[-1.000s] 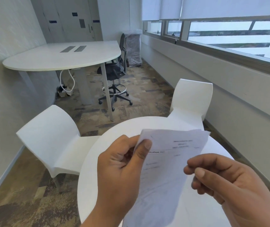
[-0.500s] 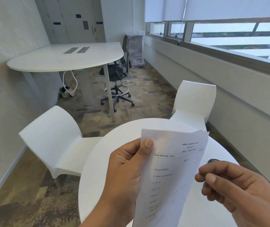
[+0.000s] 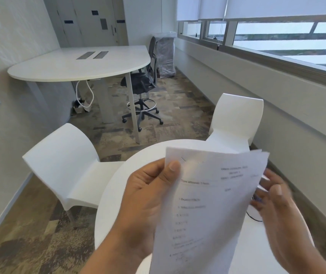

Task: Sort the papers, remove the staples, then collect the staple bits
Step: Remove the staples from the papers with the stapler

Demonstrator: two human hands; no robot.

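A stapled set of printed papers (image 3: 207,204) is held upright over the round white table (image 3: 116,194). My left hand (image 3: 148,198) grips its upper left corner, thumb pressed on the front sheet just below a slanted staple (image 3: 184,159). My right hand (image 3: 275,196), blurred by motion, is at the papers' right edge, with fingers behind the sheets and thumb in front, pinching the edge. A small dark object (image 3: 257,199) with a thin black loop lies on the table under that hand, mostly hidden.
Two white plastic chairs flank the round table, one on the left (image 3: 63,155) and one at the back right (image 3: 237,119). A large white desk (image 3: 79,64) and a black office chair (image 3: 144,80) stand further back. A window wall runs along the right.
My right hand rose from below the papers to their right edge. The papers were lifted and turned more upright toward me.
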